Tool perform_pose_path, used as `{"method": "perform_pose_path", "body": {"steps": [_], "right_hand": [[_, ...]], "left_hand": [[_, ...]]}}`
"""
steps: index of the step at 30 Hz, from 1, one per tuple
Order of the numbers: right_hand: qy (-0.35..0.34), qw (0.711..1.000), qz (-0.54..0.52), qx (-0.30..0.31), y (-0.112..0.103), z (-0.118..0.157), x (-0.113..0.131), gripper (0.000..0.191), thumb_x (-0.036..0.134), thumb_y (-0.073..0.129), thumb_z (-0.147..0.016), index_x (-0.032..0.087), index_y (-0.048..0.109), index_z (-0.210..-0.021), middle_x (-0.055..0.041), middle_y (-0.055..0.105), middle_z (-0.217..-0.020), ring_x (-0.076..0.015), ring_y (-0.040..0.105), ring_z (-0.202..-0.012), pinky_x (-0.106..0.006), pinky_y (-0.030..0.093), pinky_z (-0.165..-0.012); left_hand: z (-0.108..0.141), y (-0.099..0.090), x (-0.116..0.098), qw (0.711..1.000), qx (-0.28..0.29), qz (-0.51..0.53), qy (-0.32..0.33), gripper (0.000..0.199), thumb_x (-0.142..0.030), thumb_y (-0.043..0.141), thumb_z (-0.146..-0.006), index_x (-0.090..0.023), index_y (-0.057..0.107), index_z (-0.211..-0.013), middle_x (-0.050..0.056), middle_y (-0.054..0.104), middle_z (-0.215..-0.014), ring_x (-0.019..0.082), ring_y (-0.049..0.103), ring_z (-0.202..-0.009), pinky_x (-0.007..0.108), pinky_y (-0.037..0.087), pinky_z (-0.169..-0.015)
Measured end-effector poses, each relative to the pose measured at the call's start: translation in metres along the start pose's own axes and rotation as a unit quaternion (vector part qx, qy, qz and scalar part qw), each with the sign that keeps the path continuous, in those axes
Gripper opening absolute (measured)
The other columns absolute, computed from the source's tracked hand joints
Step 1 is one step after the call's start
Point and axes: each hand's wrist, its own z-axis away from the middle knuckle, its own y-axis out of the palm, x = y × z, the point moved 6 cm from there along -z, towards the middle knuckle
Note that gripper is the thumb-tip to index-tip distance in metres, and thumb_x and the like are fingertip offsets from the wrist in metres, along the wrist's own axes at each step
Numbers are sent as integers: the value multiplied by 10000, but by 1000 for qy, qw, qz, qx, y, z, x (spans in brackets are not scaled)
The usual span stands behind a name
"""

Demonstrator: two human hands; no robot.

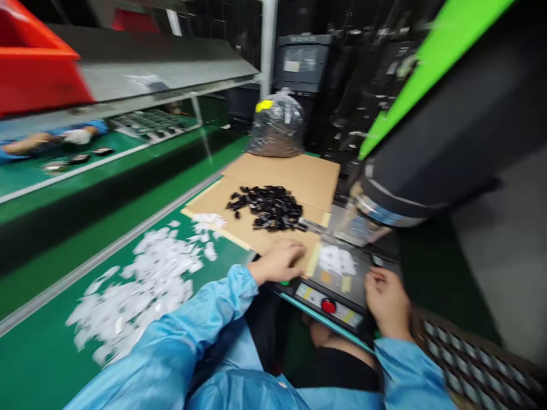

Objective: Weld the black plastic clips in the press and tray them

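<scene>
closest in, the red button (328, 306) is on the front of the base (359, 287), probably so it's easy to reach. left hand (280, 263) is by the base's front left corner, fingers loosely bent with a gap to the thumb, looks more like resting than gripping. right hand (387, 302) is at the base's right side, fingers curled in narrow near the thumb; too blurry, can't tell if there's anything in them. small white pile (337, 260) sits on the base between the hands, handy for either i guess. bigger white pile (149, 279) is spread on the green bench off to the left. past the left hand, black parts (273, 206) are heaped on cardboard (239, 228), maybe to save them from scratches. tied bag (277, 126) stands at its far end, bin (301, 62) behind.
</scene>
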Motion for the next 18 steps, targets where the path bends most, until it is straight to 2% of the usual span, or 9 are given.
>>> {"method": "perform_pose_path", "body": {"steps": [2,4,6,8,11,13,16,18], "right_hand": [[-7,999,-40,10,5,-9,16,463,502,578,-864,207,646,-1214,-168,775,-1126,-264,714,-828,-460,565,-848],[-4,998,-58,12,12,-20,26,531,480,584,-883,182,587,-1322,-173,769,-1183,-248,709,-852,-440,563,-888],[12,998,-58,14,21,-30,32,582,474,600,-870,179,549,-1369,-185,742,-1268,-234,699,-825,-418,561,-861],[34,998,-48,18,29,-38,37,610,486,606,-852,179,531,-1374,-176,739,-1246,-234,693,-806,-399,550,-821],[67,997,-29,29,39,-50,42,589,513,606,-833,181,537,-1315,-96,752,-956,-249,679,-772,-366,517,-754],[82,996,-23,40,44,-57,43,542,535,620,-810,195,559,-1228,-49,707,-805,-256,663,-735,-349,493,-708],[91,994,-20,53,47,-65,36,477,594,662,-754,234,579,-1056,-60,683,-773,-277,653,-713,-358,467,-663],[103,993,-3,52,51,-76,21,419,621,680,-717,271,568,-918,-83,672,-749,-305,641,-683,-389,445,-630]], "left_hand": [[-20,0,-1,997,-56,48,-20,543,-366,742,-930,-178,629,-1427,179,654,-1425,335,593,-1366,510,460,-1201],[-43,6,-4,991,-85,92,-40,511,-336,745,-931,-172,639,-1403,167,667,-1398,320,616,-1326,496,484,-1181],[-68,18,-6,984,-89,135,-72,535,-322,766,-919,-156,633,-1409,173,665,-1396,304,652,-1260,475,524,-1136],[-92,31,-6,974,-88,171,-116,611,-301,799,-891,-143,605,-1449,190,654,-1417,287,686,-1177,453,563,-1077],[-121,44,-4,963,-97,193,-160,751,-241,847,-834,-140,548,-1516,199,634,-1471,276,705,-1128,449,564,-1076],[-134,47,-7,963,-96,187,-167,766,-202,842,-818,-152,547,-1523,180,649,-1469,263,716,-1091,447,556,-1088],[-148,47,-18,974,-64,165,-140,648,-165,771,-840,-171,616,-1470,136,720,-1362,239,730,-1040,396,575,-1042],[-159,47,-18,980,-45,140,-134,495,-179,762,-833,-190,730,-1327,99,771,-1226,237,734,-1031,349,590,-993]]}}
